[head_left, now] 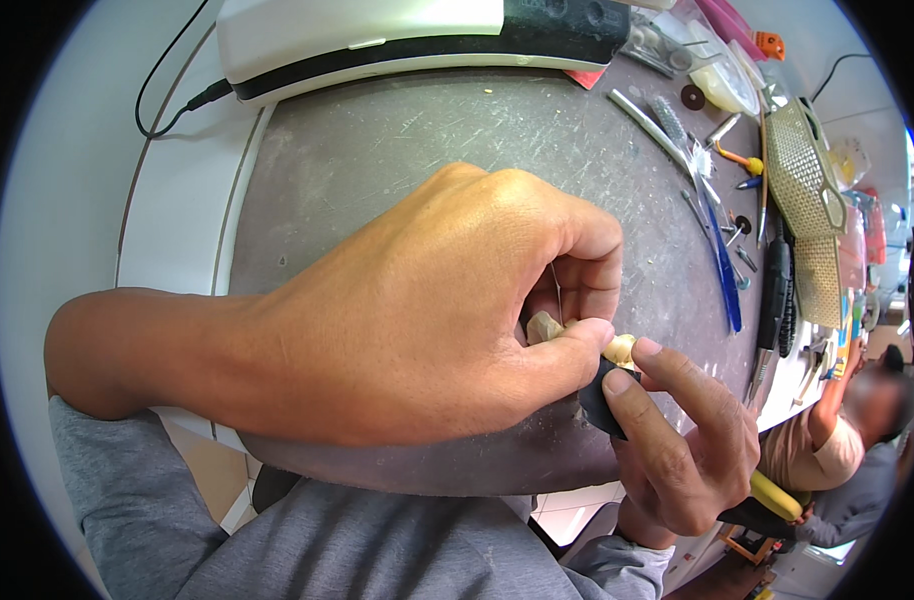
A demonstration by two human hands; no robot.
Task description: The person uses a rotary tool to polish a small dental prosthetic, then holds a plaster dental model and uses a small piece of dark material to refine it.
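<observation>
My left hand [447, 310] reaches across the middle of the grey work surface, its fingers curled and the thumb pressed down. It grips a small, cream-coloured, knobbly piece [619, 349] that looks like a dental piece. A paler end [543, 327] shows between thumb and fingers; the rest is hidden. From the lower right comes my right hand [682, 430], closed on a thin black patch [599, 405] that looks like sandpaper. Its thumb lies on the patch, and the index fingertip is against the cream piece's right end. The patch sits just below the piece, under my left thumb.
A white and black device [417, 50] stands along the far edge. Small tools, a blue-handled brush [725, 270] and a black handpiece [774, 290] lie at the right, beside a cream perforated basket [802, 170]. Another person [827, 430] is farther right.
</observation>
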